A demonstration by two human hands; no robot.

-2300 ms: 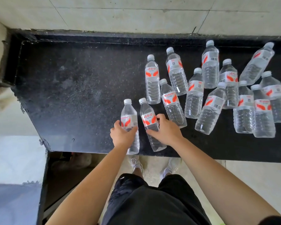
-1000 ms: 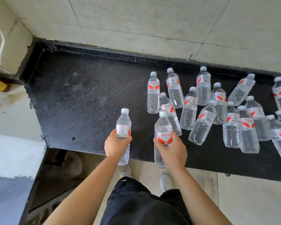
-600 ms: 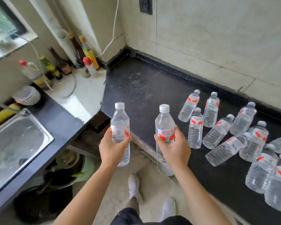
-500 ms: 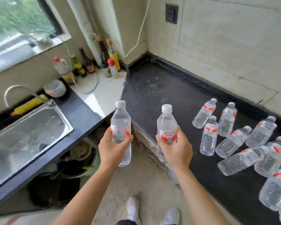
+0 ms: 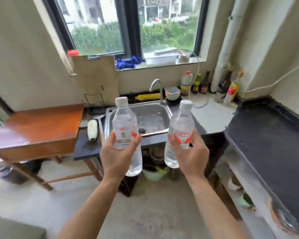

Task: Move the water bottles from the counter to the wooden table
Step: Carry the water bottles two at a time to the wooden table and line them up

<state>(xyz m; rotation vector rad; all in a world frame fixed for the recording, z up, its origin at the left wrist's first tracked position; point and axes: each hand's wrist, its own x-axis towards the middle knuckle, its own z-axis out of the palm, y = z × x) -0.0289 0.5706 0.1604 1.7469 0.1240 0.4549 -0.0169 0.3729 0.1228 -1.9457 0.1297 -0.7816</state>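
Observation:
My left hand (image 5: pixel 118 156) grips a clear water bottle (image 5: pixel 125 125) with a white cap and red-and-white label, held upright in the air. A second, matching water bottle (image 5: pixel 182 128) stands upright in the grip of my right hand (image 5: pixel 192 154). Both bottles hang in front of the steel sink. The wooden table (image 5: pixel 40 128), reddish brown with a bare top, stands at the left, beyond my left hand. The black counter (image 5: pixel 269 140) runs along the right edge; the other bottles on it are out of view.
A steel sink (image 5: pixel 140 116) with a curved tap sits straight ahead under the window. Sauce and oil bottles (image 5: pixel 204 83) line the back corner. A white brush (image 5: pixel 92 130) lies between table and sink. Buckets stand under the sink. Bare concrete floor (image 5: pixel 145 204) lies below my arms.
I lifted both bottles off the black counter and turned left. The view swung from the counter to the sink, window and wooden table; the remaining bottles left the frame.

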